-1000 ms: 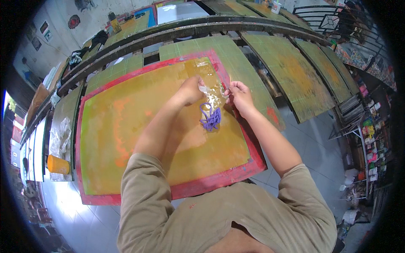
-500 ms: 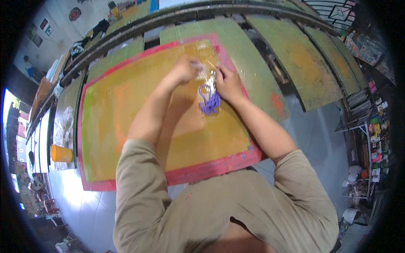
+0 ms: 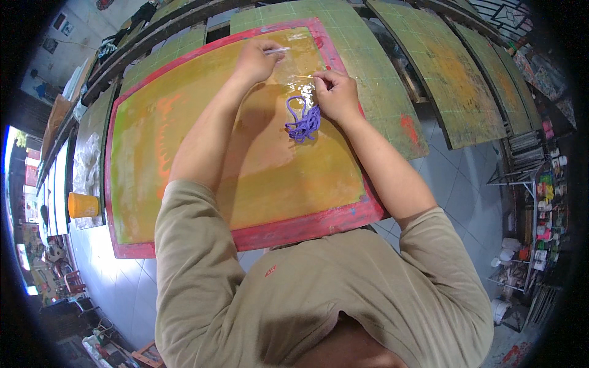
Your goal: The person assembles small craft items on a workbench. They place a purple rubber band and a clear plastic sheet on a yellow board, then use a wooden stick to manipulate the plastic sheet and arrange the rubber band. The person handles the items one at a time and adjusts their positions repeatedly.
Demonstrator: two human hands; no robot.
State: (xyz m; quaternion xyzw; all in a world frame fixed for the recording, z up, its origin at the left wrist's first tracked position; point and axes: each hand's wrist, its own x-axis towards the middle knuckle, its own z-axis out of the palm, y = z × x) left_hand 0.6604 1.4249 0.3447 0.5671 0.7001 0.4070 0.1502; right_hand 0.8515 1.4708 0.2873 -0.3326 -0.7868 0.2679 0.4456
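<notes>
A large printing screen [image 3: 196, 153] with a red-pink frame and a yellow-olive face lies flat before me. Over its far right part, my left hand [image 3: 254, 61] pinches a thin whitish strip; its exact kind is too small to tell. My right hand [image 3: 338, 97], at the screen's right edge, is closed around a thin yellowish stick [image 3: 304, 76] that points left. Below the stick, a wet, shiny patch [image 3: 305, 92] glints on the screen. A loose bundle of purple cord [image 3: 303, 126] lies on the face, just left of and nearer than my right hand.
Green boards [image 3: 438, 80] stand in a row beneath and beyond the screen, with gaps between them. At left are a yellow bucket [image 3: 83, 205] and clear plastic sheeting [image 3: 87, 156]. A cluttered rack [image 3: 521, 184] stands at the right, over a tiled floor [image 3: 451, 184].
My left hand has moved farther away across the screen, apart from my right hand. The stick now lies more level. The whole view has shifted slightly; the purple cord stays on the screen.
</notes>
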